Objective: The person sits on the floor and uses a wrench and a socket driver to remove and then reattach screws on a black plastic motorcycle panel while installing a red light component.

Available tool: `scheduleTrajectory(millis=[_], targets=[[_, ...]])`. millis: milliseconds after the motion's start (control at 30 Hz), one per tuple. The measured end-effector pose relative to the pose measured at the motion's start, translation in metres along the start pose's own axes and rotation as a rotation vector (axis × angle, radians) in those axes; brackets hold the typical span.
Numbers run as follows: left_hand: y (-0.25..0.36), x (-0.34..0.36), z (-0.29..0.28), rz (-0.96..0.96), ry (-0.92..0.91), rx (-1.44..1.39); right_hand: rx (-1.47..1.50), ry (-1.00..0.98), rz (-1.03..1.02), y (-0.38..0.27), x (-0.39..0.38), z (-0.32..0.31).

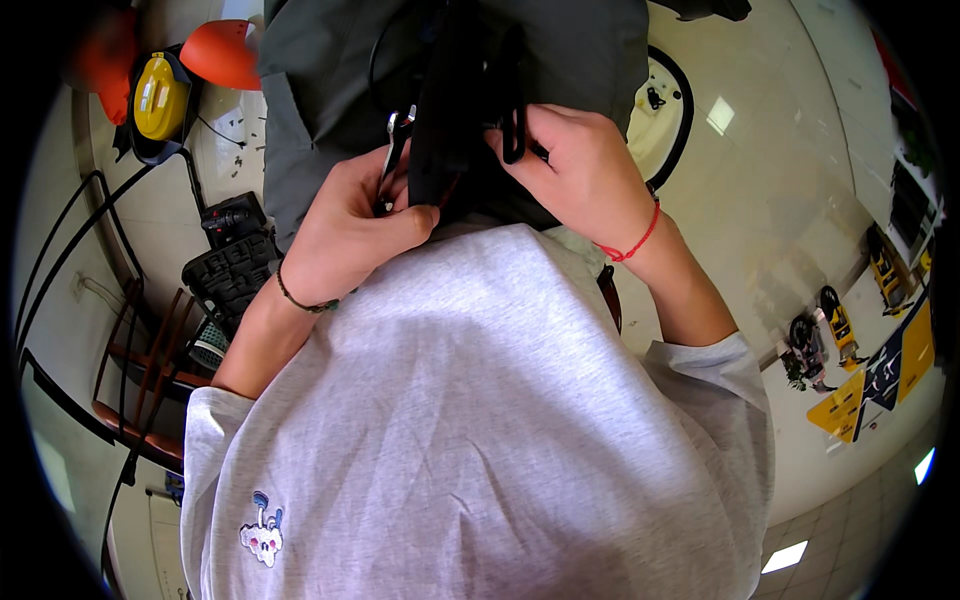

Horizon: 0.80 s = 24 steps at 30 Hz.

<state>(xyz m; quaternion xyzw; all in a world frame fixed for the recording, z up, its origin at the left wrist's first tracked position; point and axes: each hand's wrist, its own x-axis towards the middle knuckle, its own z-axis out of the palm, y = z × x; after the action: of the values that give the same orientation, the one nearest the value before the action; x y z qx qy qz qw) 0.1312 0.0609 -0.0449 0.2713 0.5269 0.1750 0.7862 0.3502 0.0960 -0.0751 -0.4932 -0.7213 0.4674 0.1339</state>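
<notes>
Close to my body, both hands work at a dark black object [440,150] whose kind I cannot make out; it lies in front of my dark grey trousers [320,60]. My left hand [355,215] is closed round a small silver wrench [397,130], its thumb against the lower edge of the black object. On the other side, my right hand [590,165] is closed at a narrow black loop [514,100], its fingertips mostly hidden behind it. Shadow hides where the two black parts meet.
To the left lie a black tool case [225,275], a yellow part in a black housing [160,97] and an orange rounded piece [220,55]. A brown wooden chair [140,350] stands lower left. A black-rimmed cream round thing [660,110] is at right, beyond it a yellow scooter-like item [838,325].
</notes>
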Motion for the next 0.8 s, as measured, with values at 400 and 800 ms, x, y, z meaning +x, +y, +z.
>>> scheduleTrajectory(millis=[400, 800], targets=[[0.011, -0.005, -0.009, 0.015, 0.103, 0.141, 0.153, -0.008, 0.1, -0.01, 0.007, -0.002], [0.06, -0.002, -0.002, 0.548, 0.591, 0.787, -0.063, 0.118, -0.007, -0.016, 0.019, 0.008]])
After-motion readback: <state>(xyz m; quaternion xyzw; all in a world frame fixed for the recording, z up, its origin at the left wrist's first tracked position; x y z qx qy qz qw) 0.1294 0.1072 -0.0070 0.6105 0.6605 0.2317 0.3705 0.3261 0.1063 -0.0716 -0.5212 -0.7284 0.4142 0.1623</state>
